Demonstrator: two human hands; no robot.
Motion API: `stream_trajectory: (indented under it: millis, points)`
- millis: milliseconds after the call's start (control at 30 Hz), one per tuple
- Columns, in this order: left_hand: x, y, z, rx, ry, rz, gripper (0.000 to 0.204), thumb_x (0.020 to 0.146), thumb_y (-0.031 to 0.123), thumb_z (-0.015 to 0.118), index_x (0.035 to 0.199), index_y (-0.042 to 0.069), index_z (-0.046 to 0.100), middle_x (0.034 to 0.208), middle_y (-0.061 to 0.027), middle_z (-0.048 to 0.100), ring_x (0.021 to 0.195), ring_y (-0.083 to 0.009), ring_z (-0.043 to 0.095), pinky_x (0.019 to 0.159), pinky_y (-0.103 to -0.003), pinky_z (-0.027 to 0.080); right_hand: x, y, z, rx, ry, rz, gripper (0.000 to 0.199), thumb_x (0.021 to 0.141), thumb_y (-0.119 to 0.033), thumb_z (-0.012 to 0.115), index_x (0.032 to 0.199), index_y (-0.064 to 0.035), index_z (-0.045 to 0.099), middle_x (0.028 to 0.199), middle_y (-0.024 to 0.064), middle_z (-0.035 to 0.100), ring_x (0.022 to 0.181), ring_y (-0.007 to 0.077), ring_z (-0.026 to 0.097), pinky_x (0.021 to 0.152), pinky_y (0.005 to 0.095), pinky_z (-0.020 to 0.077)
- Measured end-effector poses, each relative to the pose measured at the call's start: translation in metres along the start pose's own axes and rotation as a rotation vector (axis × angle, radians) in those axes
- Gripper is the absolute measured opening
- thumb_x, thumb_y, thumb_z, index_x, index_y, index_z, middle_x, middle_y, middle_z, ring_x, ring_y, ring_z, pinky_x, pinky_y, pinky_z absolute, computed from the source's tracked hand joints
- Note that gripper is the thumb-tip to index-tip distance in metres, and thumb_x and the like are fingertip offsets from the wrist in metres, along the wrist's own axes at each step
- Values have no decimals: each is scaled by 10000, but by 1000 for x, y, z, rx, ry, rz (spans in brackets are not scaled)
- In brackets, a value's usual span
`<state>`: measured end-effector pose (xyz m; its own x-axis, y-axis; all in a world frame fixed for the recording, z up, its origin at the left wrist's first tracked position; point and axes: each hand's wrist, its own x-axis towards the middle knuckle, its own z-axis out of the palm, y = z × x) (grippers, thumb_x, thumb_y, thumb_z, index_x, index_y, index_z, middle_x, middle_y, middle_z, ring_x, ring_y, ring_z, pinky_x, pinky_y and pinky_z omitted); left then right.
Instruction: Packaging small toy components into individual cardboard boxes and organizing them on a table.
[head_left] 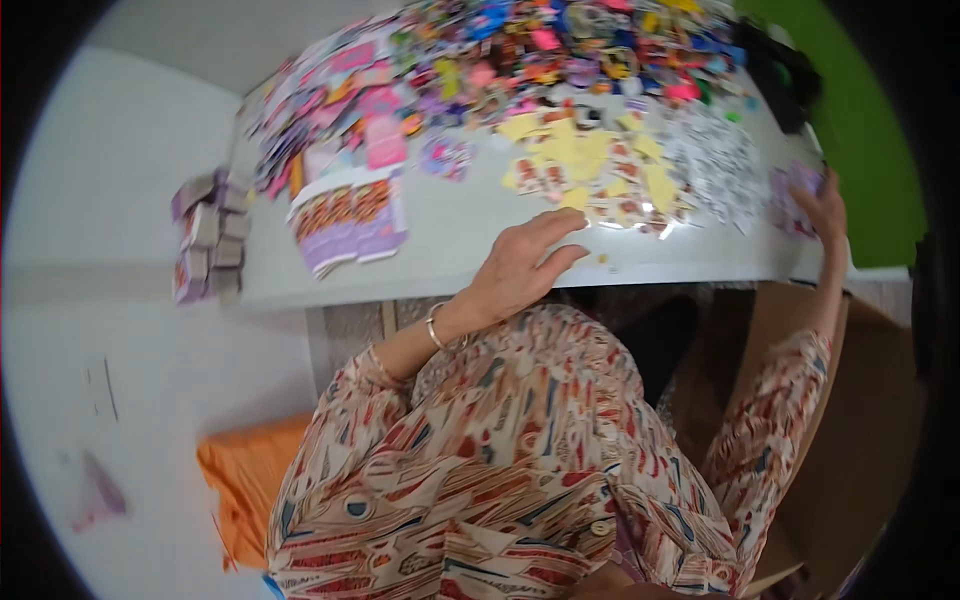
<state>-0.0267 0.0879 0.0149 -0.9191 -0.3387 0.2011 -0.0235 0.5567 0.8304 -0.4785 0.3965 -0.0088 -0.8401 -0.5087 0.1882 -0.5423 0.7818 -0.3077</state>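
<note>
Over the table's near edge, my left hand (525,260) is open and holds nothing, its thumb apart from the fingers. Just beyond it lie yellow cards (570,152) and small brown-and-white printed pieces (628,178), loosely spread. At the table's right end, my right hand (826,208) has thumb and fingers about a purple printed packet (786,205); blur hides the exact grip. Between the yellow cards and that packet spreads a heap of small silvery-white pieces (712,165).
A large heap of colourful small pieces (540,50) covers the far side. Purple-and-white packets (352,222) lie at left, with small boxes (210,240) stacked beyond the table's left edge. An open cardboard box (850,430) stands below right, an orange bag (255,480) below left.
</note>
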Motion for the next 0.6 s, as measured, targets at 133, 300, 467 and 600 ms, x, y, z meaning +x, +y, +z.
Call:
stream_trajectory:
  millis: [133, 300, 467, 600]
  points:
    - [-15, -18, -28, 73, 147, 11, 298, 851, 158, 675, 1107, 16, 621, 1152, -198, 633, 1050, -351, 618, 872, -386, 499, 20, 23, 17, -154, 17, -2, 985, 752, -560, 698, 1439, 21, 297, 1420, 305, 376, 1318, 389, 398, 1071, 429, 340]
    - [-40, -72, -105, 609, 389, -16, 446, 809, 264, 745, 1139, -5, 612, 1167, -188, 621, 1091, -343, 588, 934, -388, 456, -8, -65, -21, -373, 177, 59, 1052, 746, -654, 661, 1449, 30, 280, 1457, 289, 334, 1356, 397, 338, 1101, 435, 305]
    - [-71, -130, -146, 1102, 346, -228, 820, 696, 586, 720, 1177, -58, 557, 1273, -234, 474, 1175, -435, 417, 996, -543, 308, -41, -129, -23, -165, 355, -39, 898, 820, -464, 709, 1421, 70, 309, 1440, 271, 373, 1349, 342, 372, 1096, 420, 315]
    - [-79, -147, -135, 1169, 404, -430, 993, 627, 668, 719, 1215, -101, 501, 1322, -227, 416, 1222, -433, 347, 998, -601, 237, -99, -205, 17, 146, 314, -255, 818, 823, -321, 745, 1404, 81, 332, 1407, 261, 419, 1319, 324, 411, 1087, 394, 330]
